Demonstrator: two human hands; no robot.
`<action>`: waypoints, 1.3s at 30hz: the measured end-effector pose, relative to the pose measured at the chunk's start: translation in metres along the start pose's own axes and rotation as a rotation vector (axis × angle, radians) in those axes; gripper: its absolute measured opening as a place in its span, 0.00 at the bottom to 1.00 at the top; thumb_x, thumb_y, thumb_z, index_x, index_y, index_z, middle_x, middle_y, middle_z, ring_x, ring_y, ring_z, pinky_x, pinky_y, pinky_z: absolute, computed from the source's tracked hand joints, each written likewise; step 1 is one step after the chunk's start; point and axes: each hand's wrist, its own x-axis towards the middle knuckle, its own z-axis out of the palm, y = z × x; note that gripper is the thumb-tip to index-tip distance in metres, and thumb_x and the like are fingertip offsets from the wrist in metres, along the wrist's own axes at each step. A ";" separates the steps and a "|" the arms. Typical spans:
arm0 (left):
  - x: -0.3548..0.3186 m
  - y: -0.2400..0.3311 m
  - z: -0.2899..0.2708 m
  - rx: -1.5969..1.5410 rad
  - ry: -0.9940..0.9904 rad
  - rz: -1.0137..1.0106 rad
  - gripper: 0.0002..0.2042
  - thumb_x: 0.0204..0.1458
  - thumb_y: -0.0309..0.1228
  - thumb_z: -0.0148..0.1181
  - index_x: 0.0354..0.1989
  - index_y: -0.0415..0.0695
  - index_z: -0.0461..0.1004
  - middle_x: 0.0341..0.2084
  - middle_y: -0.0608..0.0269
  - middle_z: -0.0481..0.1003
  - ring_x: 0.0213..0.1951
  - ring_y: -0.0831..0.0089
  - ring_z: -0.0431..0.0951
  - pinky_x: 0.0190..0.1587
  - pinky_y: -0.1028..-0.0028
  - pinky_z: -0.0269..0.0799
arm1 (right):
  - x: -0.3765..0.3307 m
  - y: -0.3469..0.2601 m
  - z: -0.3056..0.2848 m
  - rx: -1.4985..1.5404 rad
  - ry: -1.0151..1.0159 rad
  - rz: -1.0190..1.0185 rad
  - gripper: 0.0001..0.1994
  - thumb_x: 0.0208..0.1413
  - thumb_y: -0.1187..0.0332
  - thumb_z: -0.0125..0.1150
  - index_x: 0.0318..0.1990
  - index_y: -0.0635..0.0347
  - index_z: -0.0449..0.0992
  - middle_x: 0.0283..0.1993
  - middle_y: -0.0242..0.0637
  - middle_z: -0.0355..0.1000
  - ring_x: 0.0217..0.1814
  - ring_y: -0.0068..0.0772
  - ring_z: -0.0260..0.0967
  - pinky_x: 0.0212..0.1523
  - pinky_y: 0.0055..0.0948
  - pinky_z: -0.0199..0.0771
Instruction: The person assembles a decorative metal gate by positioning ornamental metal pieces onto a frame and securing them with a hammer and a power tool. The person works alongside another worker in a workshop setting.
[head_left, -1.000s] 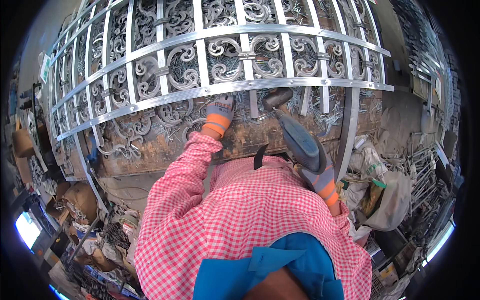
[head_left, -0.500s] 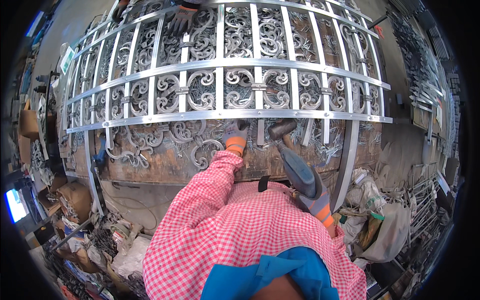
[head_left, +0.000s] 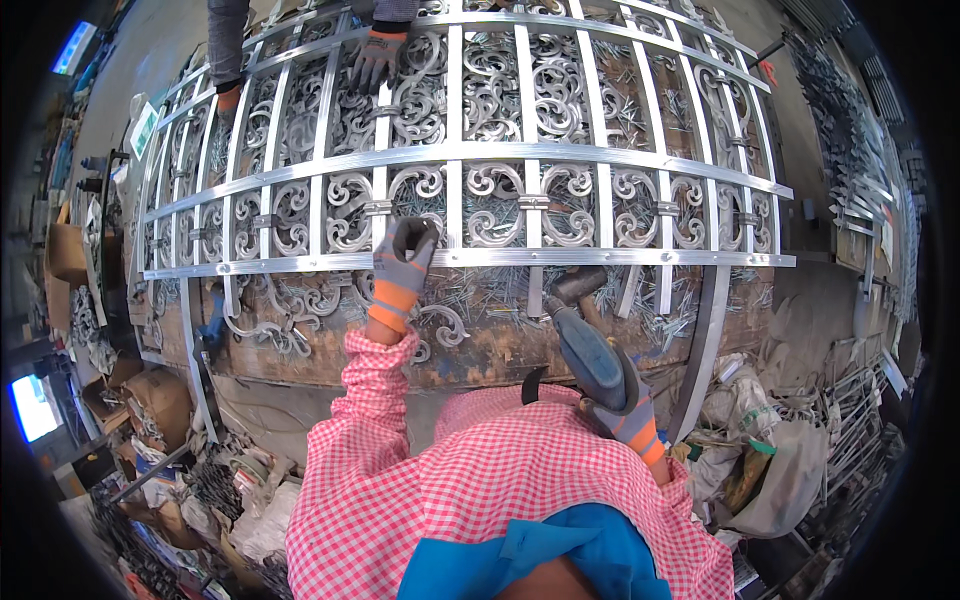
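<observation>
A large silvery metal grille (head_left: pixel 470 155) with bars and scroll ornaments lies flat on a worn wooden workbench (head_left: pixel 500 352). My left hand (head_left: pixel 403 262), in a grey and orange glove, reaches up and grips a scroll ornament at the grille's lower crossbar. My right hand (head_left: pixel 622 400), gloved the same way, holds a hammer (head_left: pixel 585 340) by its blue-grey handle. The hammer's head points at the bench just below the crossbar. At the far side another person's gloved hand (head_left: pixel 378 55) rests on the grille.
Loose scroll ornaments (head_left: pixel 290 310) and many small metal pieces lie on the bench under the grille. Cardboard boxes (head_left: pixel 150 400) and scrap stand on the floor at left. Bags and metal parts (head_left: pixel 770 470) pile up at right. A second gloved hand (head_left: pixel 229 100) holds the far left edge.
My left hand has reached further up onto the grille's scrollwork. The view has tilted so more of the grille and the other person's hands show. The hammer stays near the bench edge.
</observation>
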 end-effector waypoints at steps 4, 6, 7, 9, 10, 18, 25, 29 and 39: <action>0.062 0.007 -0.013 -0.102 0.141 0.108 0.10 0.50 0.18 0.60 0.41 0.39 0.74 0.32 0.64 0.77 0.35 0.78 0.75 0.41 0.77 0.71 | 0.001 -0.004 0.005 0.023 0.069 -0.052 0.48 0.40 0.55 0.74 0.68 0.63 0.55 0.61 0.49 0.67 0.62 0.43 0.67 0.58 0.37 0.68; 0.091 -0.018 -0.016 -0.210 0.230 0.176 0.08 0.50 0.17 0.59 0.39 0.38 0.73 0.32 0.65 0.77 0.34 0.77 0.75 0.41 0.77 0.71 | 0.001 -0.006 0.006 0.013 0.076 -0.052 0.48 0.40 0.54 0.74 0.68 0.63 0.55 0.61 0.49 0.67 0.62 0.44 0.67 0.58 0.38 0.68; 0.102 -0.015 -0.015 -0.250 0.244 0.131 0.08 0.51 0.17 0.59 0.39 0.38 0.74 0.32 0.65 0.77 0.34 0.78 0.75 0.41 0.77 0.71 | 0.002 -0.006 0.006 -0.027 0.091 -0.060 0.48 0.39 0.55 0.74 0.68 0.63 0.55 0.61 0.49 0.67 0.62 0.44 0.67 0.58 0.38 0.68; 0.121 -0.018 -0.015 -0.369 0.227 0.012 0.07 0.52 0.17 0.58 0.39 0.39 0.74 0.31 0.65 0.78 0.32 0.78 0.75 0.38 0.78 0.70 | 0.004 -0.007 0.008 -0.109 0.114 -0.078 0.48 0.39 0.55 0.73 0.68 0.63 0.55 0.61 0.49 0.67 0.61 0.45 0.67 0.57 0.38 0.69; 0.130 -0.025 -0.014 -0.359 0.253 0.040 0.07 0.53 0.18 0.58 0.39 0.39 0.74 0.31 0.65 0.78 0.31 0.79 0.75 0.36 0.79 0.70 | 0.004 -0.007 0.008 -0.078 0.099 -0.043 0.49 0.39 0.55 0.74 0.68 0.63 0.54 0.63 0.50 0.64 0.64 0.47 0.64 0.59 0.38 0.67; 0.185 -0.045 -0.022 -0.184 0.374 0.084 0.05 0.54 0.21 0.57 0.38 0.39 0.74 0.32 0.65 0.78 0.33 0.76 0.75 0.39 0.76 0.70 | -0.001 -0.008 0.020 -0.054 0.076 0.002 0.51 0.38 0.56 0.76 0.68 0.63 0.53 0.67 0.52 0.58 0.68 0.51 0.59 0.62 0.39 0.64; 0.231 -0.035 -0.035 -0.157 0.465 0.167 0.07 0.51 0.20 0.60 0.39 0.39 0.77 0.33 0.63 0.79 0.34 0.76 0.76 0.41 0.77 0.71 | 0.005 -0.010 0.030 -0.002 0.059 0.031 0.52 0.36 0.57 0.76 0.69 0.61 0.52 0.66 0.54 0.60 0.64 0.51 0.64 0.58 0.40 0.68; 0.244 -0.042 -0.037 -0.150 0.448 0.158 0.07 0.52 0.20 0.59 0.39 0.39 0.77 0.33 0.63 0.79 0.35 0.76 0.77 0.42 0.78 0.72 | 0.010 -0.015 0.031 -0.014 0.049 0.057 0.52 0.36 0.57 0.75 0.70 0.60 0.51 0.66 0.54 0.59 0.63 0.53 0.64 0.57 0.41 0.69; 0.246 -0.052 -0.037 -0.149 0.427 0.139 0.07 0.52 0.19 0.58 0.38 0.39 0.78 0.33 0.63 0.80 0.34 0.76 0.77 0.42 0.78 0.72 | 0.021 -0.007 0.037 -0.106 0.071 -0.078 0.51 0.37 0.57 0.74 0.69 0.59 0.53 0.67 0.52 0.59 0.65 0.53 0.63 0.59 0.41 0.68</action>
